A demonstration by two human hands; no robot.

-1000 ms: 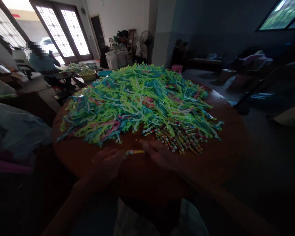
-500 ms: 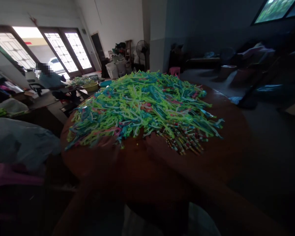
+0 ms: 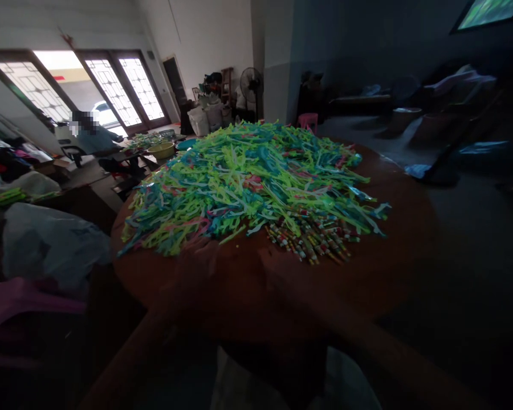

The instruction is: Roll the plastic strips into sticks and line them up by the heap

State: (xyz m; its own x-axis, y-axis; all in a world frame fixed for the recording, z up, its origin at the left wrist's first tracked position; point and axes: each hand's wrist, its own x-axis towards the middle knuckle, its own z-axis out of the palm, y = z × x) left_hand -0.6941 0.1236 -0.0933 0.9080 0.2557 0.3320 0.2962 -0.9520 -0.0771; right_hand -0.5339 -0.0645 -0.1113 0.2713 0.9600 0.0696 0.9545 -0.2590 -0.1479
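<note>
A big heap of thin plastic strips [image 3: 239, 171], yellow-green, blue, white and pink, covers much of the round brown table [image 3: 393, 239]. My left hand [image 3: 196, 259] is at the heap's near edge, its fingers closed; a yellow-green strip [image 3: 233, 234] sticks out from the fingertips. To the right, just above the bare wood, my right hand [image 3: 280, 267] has its fingers drawn together, dark and blurred. Anything in them is hidden. Beside it lies a pile of short, slim, multicoloured sticks [image 3: 312, 239]. A tiny yellow bit [image 3: 237, 246] rests between the hands.
Left of the table are a translucent plastic bag [image 3: 55, 242] and a pink stool [image 3: 21, 307]. Farther back, a person [image 3: 94, 136] sits by a yellow basin [image 3: 161, 150]. A standing fan [image 3: 251, 82] and a small pink stool [image 3: 308, 121] are behind the heap.
My left hand has shifted slightly right, and a yellow-green strip now points up and right from it. The right hand has drawn back a little from the heap. The view has turned slightly left.
</note>
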